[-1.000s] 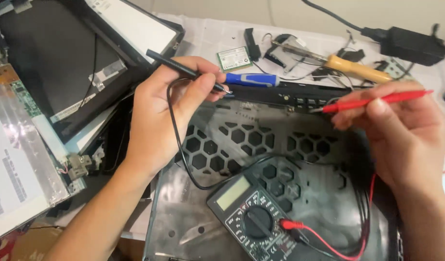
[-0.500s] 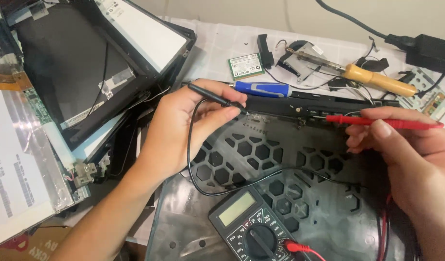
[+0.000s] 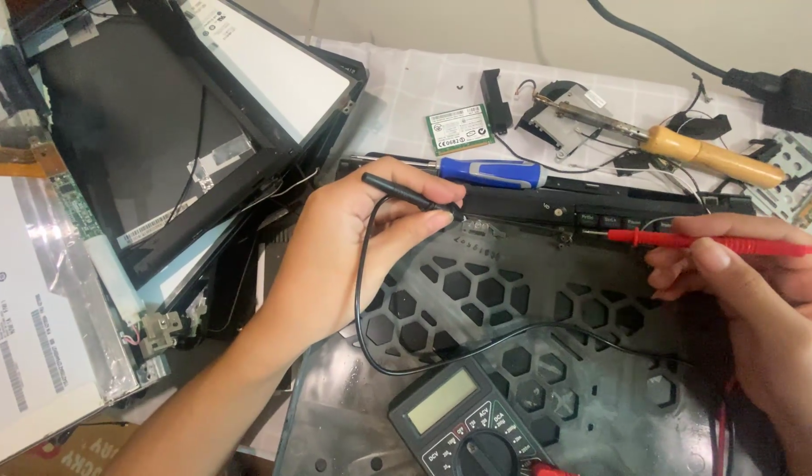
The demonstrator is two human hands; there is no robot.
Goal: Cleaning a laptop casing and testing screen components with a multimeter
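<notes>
My left hand (image 3: 340,251) grips a black multimeter probe (image 3: 410,196), its tip down on the upper edge of a black laptop bottom case (image 3: 547,291) with hexagonal vents. My right hand (image 3: 758,300) pinches a red probe (image 3: 688,240) whose metal tip touches the case's top edge further right. Both leads run down to a dark multimeter (image 3: 463,423) with a grey screen, lying on the case near the bottom edge.
A blue-handled screwdriver (image 3: 489,173) and a yellow-handled tool (image 3: 688,152) lie behind the case. A small green circuit card (image 3: 459,130), a black power adapter (image 3: 789,97) and loose parts sit at the back. Dismantled laptop screens (image 3: 150,141) are stacked at left.
The view has shifted, so everything sits lower and further right in frame. The red probe has come down from the air onto the case's top edge; the black probe stays near the same edge.
</notes>
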